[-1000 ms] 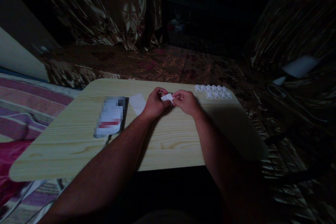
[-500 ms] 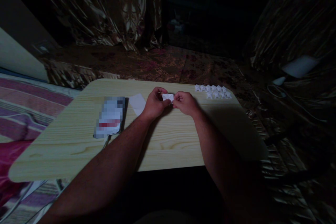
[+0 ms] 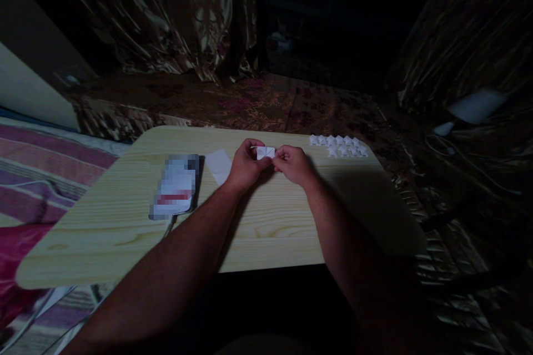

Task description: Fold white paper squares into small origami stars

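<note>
A small folded piece of white paper is pinched between both my hands over the far middle of a light wooden table. My left hand grips its left side with curled fingers. My right hand grips its right side the same way. A loose white paper slip lies flat just left of my left hand. Several small folded white paper shapes sit in rows at the table's far right corner.
A flat rectangular object with a blurred face lies on the table's left part. A striped red and purple cloth lies to the left. Patterned dark fabric covers the floor beyond. A white device with cables rests at the right.
The folded paper has flattened from a pointed shape into a small rectangle between my fingers. Both hands stay in place.
</note>
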`<control>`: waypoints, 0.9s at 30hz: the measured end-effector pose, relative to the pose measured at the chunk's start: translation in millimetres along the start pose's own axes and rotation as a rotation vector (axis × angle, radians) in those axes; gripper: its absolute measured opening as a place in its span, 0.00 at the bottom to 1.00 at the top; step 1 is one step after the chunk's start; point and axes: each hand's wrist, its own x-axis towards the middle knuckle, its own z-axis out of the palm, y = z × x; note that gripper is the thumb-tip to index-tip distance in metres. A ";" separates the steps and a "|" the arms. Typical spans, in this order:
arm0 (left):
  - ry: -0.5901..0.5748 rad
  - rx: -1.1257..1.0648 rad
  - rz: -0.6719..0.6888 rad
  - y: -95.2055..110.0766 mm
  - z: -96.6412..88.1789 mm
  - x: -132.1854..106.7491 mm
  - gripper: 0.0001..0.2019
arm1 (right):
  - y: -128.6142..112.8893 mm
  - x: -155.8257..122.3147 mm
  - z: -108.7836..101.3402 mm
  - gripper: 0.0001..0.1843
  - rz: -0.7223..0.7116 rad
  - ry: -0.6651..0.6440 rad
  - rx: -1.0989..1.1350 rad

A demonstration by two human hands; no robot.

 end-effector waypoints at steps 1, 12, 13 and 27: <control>0.008 -0.010 0.000 0.2 0.5 -0.1 0.21 | -0.4 0.0 0.3 0.03 0.007 0.003 0.012; 0.034 0.034 0.067 -4.6 -1.8 1.7 0.20 | -3.6 -1.6 2.8 0.03 0.043 0.017 0.011; 0.034 0.033 0.068 -4.5 -1.4 1.6 0.20 | -3.8 -1.7 3.0 0.04 0.046 0.020 0.009; 0.019 -0.027 0.033 -5.2 -0.6 2.0 0.20 | -6.4 -1.8 2.5 0.04 0.058 0.028 0.058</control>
